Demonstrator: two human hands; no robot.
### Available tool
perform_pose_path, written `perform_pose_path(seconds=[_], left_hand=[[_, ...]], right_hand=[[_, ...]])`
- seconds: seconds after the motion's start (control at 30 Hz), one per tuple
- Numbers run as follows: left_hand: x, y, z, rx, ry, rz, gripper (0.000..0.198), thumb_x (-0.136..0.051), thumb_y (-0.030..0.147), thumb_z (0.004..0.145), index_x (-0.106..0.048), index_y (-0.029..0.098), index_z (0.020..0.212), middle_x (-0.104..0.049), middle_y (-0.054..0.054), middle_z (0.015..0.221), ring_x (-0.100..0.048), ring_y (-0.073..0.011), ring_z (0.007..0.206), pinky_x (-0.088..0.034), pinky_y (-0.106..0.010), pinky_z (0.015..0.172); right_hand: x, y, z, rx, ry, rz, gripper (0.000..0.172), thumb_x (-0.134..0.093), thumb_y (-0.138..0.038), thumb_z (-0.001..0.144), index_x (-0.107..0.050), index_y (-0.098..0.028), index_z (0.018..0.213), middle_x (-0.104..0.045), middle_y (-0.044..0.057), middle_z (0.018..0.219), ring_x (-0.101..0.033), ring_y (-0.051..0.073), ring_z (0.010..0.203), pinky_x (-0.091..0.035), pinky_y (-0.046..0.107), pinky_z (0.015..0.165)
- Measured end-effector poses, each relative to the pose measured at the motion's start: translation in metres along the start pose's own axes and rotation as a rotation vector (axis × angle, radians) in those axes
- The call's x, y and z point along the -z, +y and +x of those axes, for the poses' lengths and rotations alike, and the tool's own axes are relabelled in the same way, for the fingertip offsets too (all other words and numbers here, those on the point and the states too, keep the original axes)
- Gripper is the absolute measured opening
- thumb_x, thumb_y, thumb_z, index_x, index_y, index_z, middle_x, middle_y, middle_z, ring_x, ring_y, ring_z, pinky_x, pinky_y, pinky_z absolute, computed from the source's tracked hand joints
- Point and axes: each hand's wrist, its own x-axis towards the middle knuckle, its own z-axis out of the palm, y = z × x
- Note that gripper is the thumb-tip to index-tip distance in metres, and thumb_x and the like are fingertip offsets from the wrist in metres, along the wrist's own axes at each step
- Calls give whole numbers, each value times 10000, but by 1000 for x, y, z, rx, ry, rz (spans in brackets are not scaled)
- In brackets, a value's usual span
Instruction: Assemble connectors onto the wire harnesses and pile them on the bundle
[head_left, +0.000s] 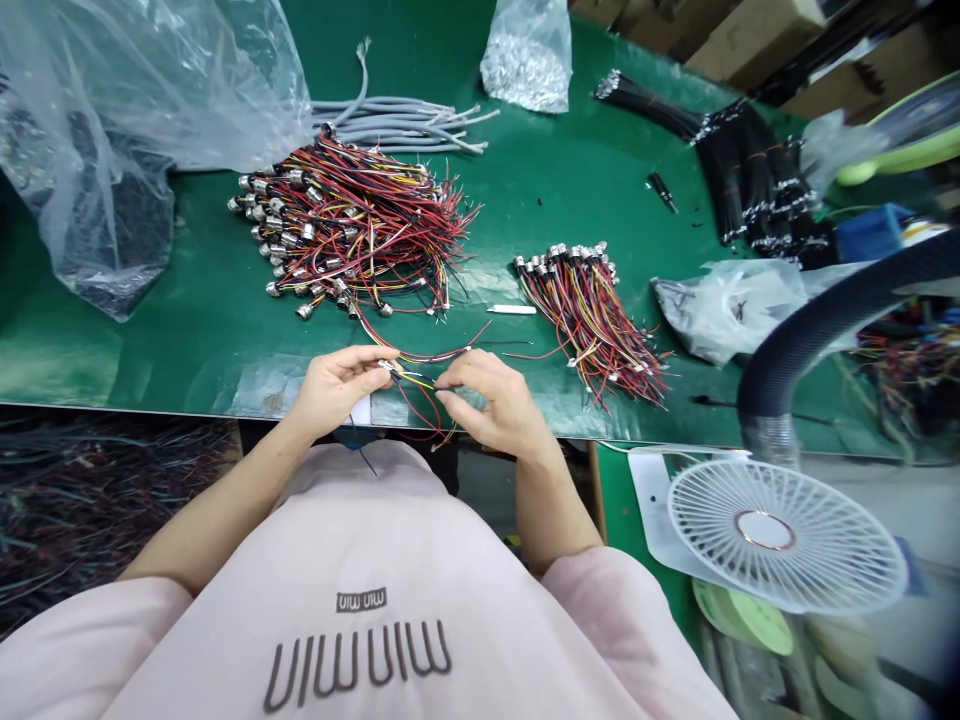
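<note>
Near the table's front edge, my left hand (341, 385) pinches the connector end of a wire harness (416, 379) between thumb and fingertips. Its red, yellow, white and black wires run across to my right hand (487, 398), whose thumb and index finger are closed on them. Loose red wires hang below between the hands. Beyond my left hand lies a large heap of wire harnesses (360, 220) with metal round connectors. To the right of my right hand is a smaller bundle of similar harnesses (592, 320), and a white strip-like tool (512, 309) lies between the two piles.
Clear plastic bags (120, 170) stand at the left and another bag (529, 60) at the back. Grey cables (420, 125) lie behind the heap. At the right are black cable bundles (750, 170), a black flexible hose (810, 330) and a white fan (787, 535).
</note>
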Motion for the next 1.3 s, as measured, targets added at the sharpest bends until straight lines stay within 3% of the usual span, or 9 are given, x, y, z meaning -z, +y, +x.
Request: perform_pose_path(seconds=[0.2, 0.33, 0.43, 0.53, 0.73, 0.83, 0.97, 1.1, 1.3], left_hand=[[1, -2, 0, -30, -15, -30, 258, -807, 297, 710, -780, 186, 942, -762, -52, 839, -680, -123, 699, -576, -237, 707], [1, -3, -1, -40, -17, -47, 251, -813, 281, 703, -782, 196, 937, -765, -46, 855, -682, -119, 714, -573, -227, 720], [0, -2, -1, -35, -9, -26, 266, -817, 302, 694, -781, 184, 930, -768, -58, 853, -690, -140, 732, -576, -249, 735], [-1, -1, -1, -36, -6, -24, 270, -819, 311, 687, -779, 182, 922, -769, -63, 849, -694, -149, 745, -574, -255, 739], [-2, 0, -3, -50, -12, 19, 301, -819, 341, 678, -776, 171, 923, -771, -72, 850, -703, -173, 767, -576, -277, 735], [-3, 0, -4, -64, -16, 67, 300, -812, 341, 685, -779, 171, 929, -771, -72, 844, -691, -161, 731, -562, -253, 683], [-3, 0, -5, -72, -24, 85, 291, -808, 336, 688, -782, 178, 930, -773, -66, 838, -690, -159, 729, -562, -251, 689], [-4, 1, -5, -51, -13, 52, 326, -820, 378, 666, -779, 171, 915, -778, -74, 858, -714, -187, 770, -584, -296, 756], [-4, 0, -6, -11, -14, -1, 353, -823, 381, 663, -771, 163, 936, -781, -88, 920, -731, -209, 835, -590, -338, 833]], right_hand=[[0, 5, -3, -112, -150, 230, 178, -526, -209, 927, -690, -157, 879, -698, 51, 830, -618, 148, 782, -479, 293, 750], [-1, 5, -3, -324, -227, 582, 284, -503, -337, 951, -688, -159, 828, -694, 32, 752, -617, 124, 695, -490, 264, 683], [-5, 6, -3, -455, -254, 827, 281, -601, -408, 883, -685, -159, 783, -680, 20, 690, -608, 119, 645, -491, 257, 647], [-9, 9, -5, -509, -281, 912, 235, -690, -395, 800, -694, -162, 774, -676, 11, 676, -584, 111, 611, -467, 249, 609], [-11, 6, -6, -491, -67, 658, 111, -671, -279, 774, -689, -176, 739, -653, -5, 662, -545, 111, 590, -435, 256, 584], [-12, -4, -3, -353, 66, 475, 57, -636, -204, 797, -683, -191, 768, -695, 5, 740, -608, 138, 686, -486, 283, 672], [-22, -18, 3, -93, 217, 155, 119, -576, -133, 867, -664, -200, 823, -715, 22, 807, -627, 152, 774, -497, 306, 741], [-34, -24, 9, 72, 209, -71, 180, -494, -125, 923, -655, -201, 900, -711, 45, 832, -612, 169, 787, -486, 331, 758], [-33, -24, 10, 37, 183, -243, 162, -512, -169, 922, -632, -197, 817, -681, 52, 772, -569, 189, 743, -445, 334, 694]])
